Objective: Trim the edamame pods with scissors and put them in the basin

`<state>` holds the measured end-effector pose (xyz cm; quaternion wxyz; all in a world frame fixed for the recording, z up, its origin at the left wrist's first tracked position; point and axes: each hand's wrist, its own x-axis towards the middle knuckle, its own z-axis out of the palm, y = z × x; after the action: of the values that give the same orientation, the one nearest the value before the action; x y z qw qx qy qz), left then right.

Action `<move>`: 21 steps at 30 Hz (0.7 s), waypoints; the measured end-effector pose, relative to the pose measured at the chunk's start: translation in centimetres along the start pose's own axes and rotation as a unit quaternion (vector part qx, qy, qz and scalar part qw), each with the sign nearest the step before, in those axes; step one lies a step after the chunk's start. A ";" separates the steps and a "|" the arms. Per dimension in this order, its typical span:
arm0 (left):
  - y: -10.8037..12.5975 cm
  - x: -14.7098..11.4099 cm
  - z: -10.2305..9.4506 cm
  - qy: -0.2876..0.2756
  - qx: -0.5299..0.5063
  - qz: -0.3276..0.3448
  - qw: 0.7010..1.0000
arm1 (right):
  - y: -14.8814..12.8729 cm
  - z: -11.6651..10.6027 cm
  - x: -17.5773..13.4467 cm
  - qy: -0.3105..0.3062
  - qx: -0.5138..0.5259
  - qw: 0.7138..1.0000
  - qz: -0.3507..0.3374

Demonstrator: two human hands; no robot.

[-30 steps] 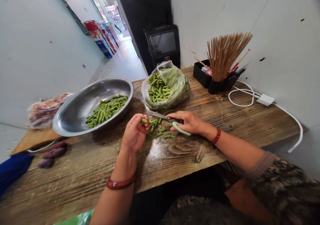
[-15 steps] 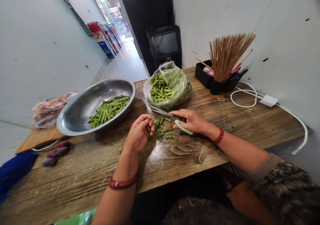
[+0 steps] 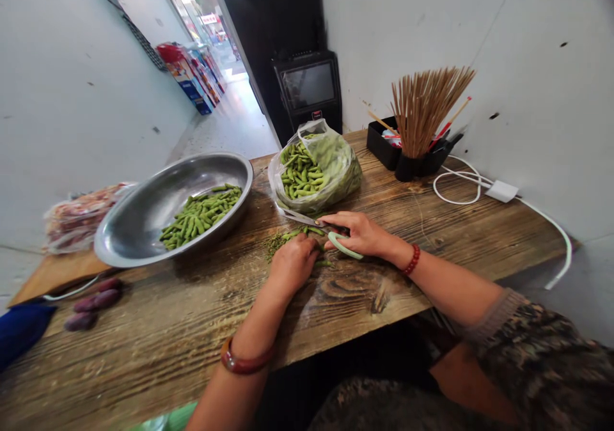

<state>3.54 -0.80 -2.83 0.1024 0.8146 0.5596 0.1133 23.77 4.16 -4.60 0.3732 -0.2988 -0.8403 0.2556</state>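
My right hand (image 3: pixel 357 234) grips a pair of scissors (image 3: pixel 341 244) with pale green handles; the blades point left, towards the bag, and look slightly apart. My left hand (image 3: pixel 295 261) is down on the table, its fingers curled over edamame pods (image 3: pixel 314 231); its fingertips are partly hidden. A small heap of cut stem ends (image 3: pixel 274 244) lies just beyond that hand. Behind the scissors, a clear plastic bag (image 3: pixel 343 169) stands open, full of pods. To the left, a wide steel basin (image 3: pixel 129 217) rests tilted, with a pile of pods on its right side.
Several purple fruits (image 3: pixel 106 298) lie at the left, near a bagged pack (image 3: pixel 81 217) on a wooden board (image 3: pixel 57 274). A black holder (image 3: pixel 407 167) with many wooden skewers (image 3: pixel 426 111) stands at the back right, beside a white cable (image 3: pixel 547 226). The wooden table (image 3: pixel 192 335) ends near my body.
My left hand has come down and to the right, from raised with pods in its fingers to the pods on the table. My right hand still holds the scissors. The view has shifted slightly.
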 end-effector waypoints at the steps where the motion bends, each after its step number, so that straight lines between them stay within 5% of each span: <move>1: -0.1 0.0 0.0 0.013 -0.024 0.004 1.000 | 0.0 0.0 0.0 0.001 0.001 1.000 0.003; 6: -1.3 0.0 -0.8 0.132 -0.274 -0.052 0.951 | 0.0 -0.1 0.1 0.019 0.024 0.999 0.025; 10: -1.6 -0.5 -2.0 0.122 -0.500 -0.144 0.845 | -0.4 -0.2 0.1 0.028 0.034 0.998 0.033; 14: -1.6 -0.9 -2.6 0.114 -0.632 -0.163 0.749 | -0.6 -0.2 0.1 0.017 0.035 0.999 0.029; 17: -1.6 -1.0 -2.6 0.107 -0.653 -0.154 0.733 | -0.7 -0.2 0.0 0.008 0.031 0.999 0.020; 21: -1.5 -1.0 -2.5 0.106 -0.636 -0.159 0.748 | -0.9 -0.3 -0.1 -0.011 0.018 1.000 0.006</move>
<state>1.12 -1.16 -0.97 0.5531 0.4430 0.4866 0.5108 23.72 3.51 -3.89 0.3675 -0.2941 -0.8380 0.2761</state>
